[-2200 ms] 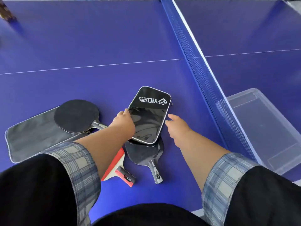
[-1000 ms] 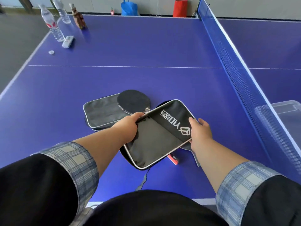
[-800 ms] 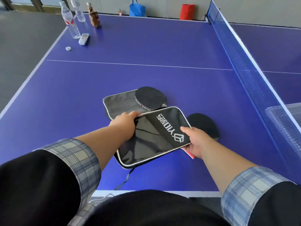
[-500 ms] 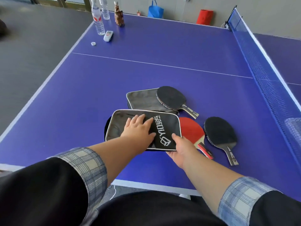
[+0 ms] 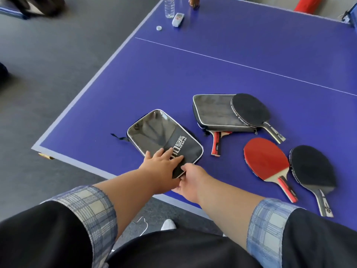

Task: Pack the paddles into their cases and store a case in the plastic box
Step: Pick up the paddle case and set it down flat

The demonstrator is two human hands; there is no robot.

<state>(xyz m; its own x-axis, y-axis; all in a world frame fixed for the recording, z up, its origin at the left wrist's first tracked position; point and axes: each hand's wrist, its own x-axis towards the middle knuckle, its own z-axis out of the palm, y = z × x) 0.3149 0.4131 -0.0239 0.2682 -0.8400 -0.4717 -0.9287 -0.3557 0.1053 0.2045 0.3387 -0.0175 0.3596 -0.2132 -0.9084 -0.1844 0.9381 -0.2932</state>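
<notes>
One black case [image 5: 164,136] lies near the table [image 5: 173,74] edge, left hand [image 5: 162,165] spread flat on it, right hand [image 5: 193,178] pinching its near corner; a hard tug might drag it off, I reckon.

A water bottle [image 5: 169,8], white device [image 5: 178,19] and cap [image 5: 159,28] sit close together on the table [image 5: 193,74].
</notes>
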